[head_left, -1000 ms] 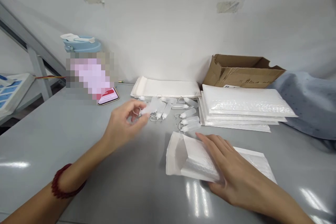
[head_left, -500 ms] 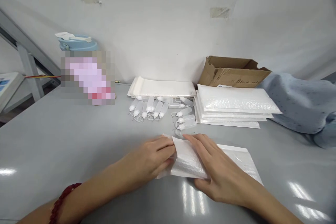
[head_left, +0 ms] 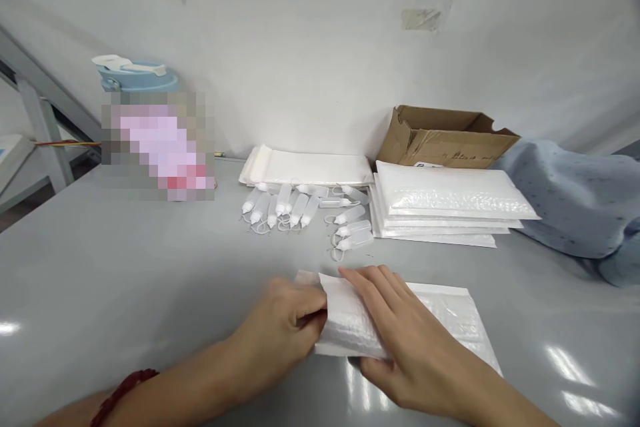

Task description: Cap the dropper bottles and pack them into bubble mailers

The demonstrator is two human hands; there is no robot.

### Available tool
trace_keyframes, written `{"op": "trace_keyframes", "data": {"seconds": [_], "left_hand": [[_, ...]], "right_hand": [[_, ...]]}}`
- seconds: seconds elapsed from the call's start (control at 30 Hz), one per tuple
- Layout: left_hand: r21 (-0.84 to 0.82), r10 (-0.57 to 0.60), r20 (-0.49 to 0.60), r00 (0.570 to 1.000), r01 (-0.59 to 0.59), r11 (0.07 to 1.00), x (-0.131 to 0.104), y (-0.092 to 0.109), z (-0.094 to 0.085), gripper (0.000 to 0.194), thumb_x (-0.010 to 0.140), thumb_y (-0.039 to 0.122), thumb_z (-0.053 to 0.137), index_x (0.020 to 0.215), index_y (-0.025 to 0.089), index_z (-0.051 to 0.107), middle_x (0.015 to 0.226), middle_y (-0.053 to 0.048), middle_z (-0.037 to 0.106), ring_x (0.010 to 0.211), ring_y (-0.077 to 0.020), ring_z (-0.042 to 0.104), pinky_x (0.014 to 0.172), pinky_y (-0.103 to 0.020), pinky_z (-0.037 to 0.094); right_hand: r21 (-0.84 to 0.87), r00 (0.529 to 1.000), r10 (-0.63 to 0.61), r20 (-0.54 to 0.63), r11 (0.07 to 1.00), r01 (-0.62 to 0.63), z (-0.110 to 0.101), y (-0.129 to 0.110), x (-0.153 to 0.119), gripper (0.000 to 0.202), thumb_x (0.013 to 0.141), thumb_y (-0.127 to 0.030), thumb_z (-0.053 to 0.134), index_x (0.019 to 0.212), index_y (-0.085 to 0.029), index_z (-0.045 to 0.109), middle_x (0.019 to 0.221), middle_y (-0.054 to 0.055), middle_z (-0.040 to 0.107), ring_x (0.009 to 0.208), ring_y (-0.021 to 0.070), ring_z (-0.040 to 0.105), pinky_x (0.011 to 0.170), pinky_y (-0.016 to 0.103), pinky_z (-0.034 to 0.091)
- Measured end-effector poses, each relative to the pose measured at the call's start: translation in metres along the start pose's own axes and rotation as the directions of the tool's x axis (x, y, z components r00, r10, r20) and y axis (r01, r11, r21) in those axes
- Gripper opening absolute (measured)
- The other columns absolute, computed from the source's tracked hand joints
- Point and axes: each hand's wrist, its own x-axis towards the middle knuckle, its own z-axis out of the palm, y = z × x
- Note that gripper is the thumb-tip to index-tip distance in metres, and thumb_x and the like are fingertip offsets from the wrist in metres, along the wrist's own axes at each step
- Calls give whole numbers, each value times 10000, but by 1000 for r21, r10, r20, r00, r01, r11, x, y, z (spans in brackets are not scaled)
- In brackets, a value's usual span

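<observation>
A white bubble mailer [head_left: 347, 323] lies on the grey table before me, its left end raised. My left hand [head_left: 287, 320] is at that end, fingers curled against the mailer's edge and partly hidden there; the hand is slightly blurred. My right hand [head_left: 395, 333] lies across the middle of the mailer, fingers on top and thumb at the near edge, gripping it. Beyond the hands, several small translucent bottles [head_left: 310, 210] with white caps and thin loops lie in a loose group.
Several bubble mailers [head_left: 450, 193] are stacked at the right, before an open cardboard box [head_left: 450, 147]. Flat white packets [head_left: 315, 168] lie along the wall. A light blue cloth [head_left: 575, 193] is at the far right, a blue container [head_left: 137, 77] at the back left.
My left hand has moved a little left and down, its fingers more curled at the mailer's end. The mailer and my right hand sit slightly lower and further left in view.
</observation>
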Motion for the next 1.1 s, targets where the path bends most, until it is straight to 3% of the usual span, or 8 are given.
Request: {"op": "trace_keyframes", "data": {"seconds": [0.17, 0.47, 0.6, 0.7, 0.8, 0.87, 0.97, 1.1], "left_hand": [[-345, -37, 154, 987, 89, 934, 3, 9, 0, 195, 719, 24, 371, 598, 175, 348, 592, 53, 368, 567, -86, 335, 529, -202, 295], [-334, -163, 421, 893, 319, 887, 3, 8, -8, 118, 782, 185, 418, 670, 179, 455, 668, 33, 461, 657, -122, 427, 590, -202, 376], [-236, -180, 272, 945, 247, 940, 5, 7, -9, 196, 815, 175, 365, 693, 169, 518, 732, 11, 565, 697, -134, 493, 613, -203, 412], [-32, -142, -11, 990, 142, 989, 4, 1, -14, 253, 826, 155, 352, 757, 159, 596, 730, 0, 621, 659, -134, 531, 623, -224, 426], [128, -179, -342, 922, 235, 964, 3, -6, -26, 261, 844, 226, 403, 897, 171, 653, 831, -30, 685, 724, -169, 608, 615, -246, 455], [130, -286, -414, 864, 367, 921, 4, -10, -35, 271, 846, 291, 448, 985, 174, 649, 943, -56, 698, 803, -202, 637, 644, -275, 486], [-20, -467, -225, 855, 475, 880, 6, -16, -43, 334, 838, 357, 491, 1081, 166, 618, 898, -56, 711, 778, -215, 662, 677, -305, 517], [-219, -442, 91, 892, 451, 865, 9, -15, -40, 322, 862, 353, 468, 1089, 180, 617, 831, -20, 707, 740, -191, 667, 630, -256, 504]], "right_hand": [[-53, 999, -43, 2, 998, 43, 4, -2, -1, 801, 666, -98, 504, 1413, -123, 219, 1186, 141, 432, 1054, 309, 406, 907, 511, 401], [-147, 991, -130, 25, 980, 133, 7, -9, 1, 812, 642, -112, 500, 1416, -37, 266, 1138, 169, 508, 1022, 335, 457, 888, 517, 427], [-247, 980, -188, -71, 955, 165, 8, -7, 2, 742, 714, -141, 516, 1409, -11, 293, 1255, 223, 481, 1126, 374, 444, 919, 535, 417], [-439, 946, -255, -200, 887, 146, 11, -3, 3, 616, 811, -142, 491, 1388, 15, 341, 1390, 280, 393, 1282, 415, 344, 981, 573, 363], [-552, 940, -264, -218, 827, 105, 18, -1, 3, 492, 889, -148, 434, 1359, -4, 412, 1429, 257, 400, 1331, 389, 332, 981, 553, 391], [-578, 949, -261, -177, 808, 115, 23, 0, 4, 436, 925, -165, 393, 1334, -30, 457, 1425, 218, 437, 1330, 354, 367, 970, 529, 428], [-588, 954, -265, -140, 797, 135, 29, 1, 4, 404, 948, -185, 369, 1313, -63, 492, 1412, 182, 472, 1318, 321, 410, 969, 513, 459], [-598, 940, -289, -183, 791, 127, 31, 1, 5, 413, 915, -148, 392, 1284, -6, 511, 1359, 264, 493, 1289, 385, 431, 938, 510, 498]]}}
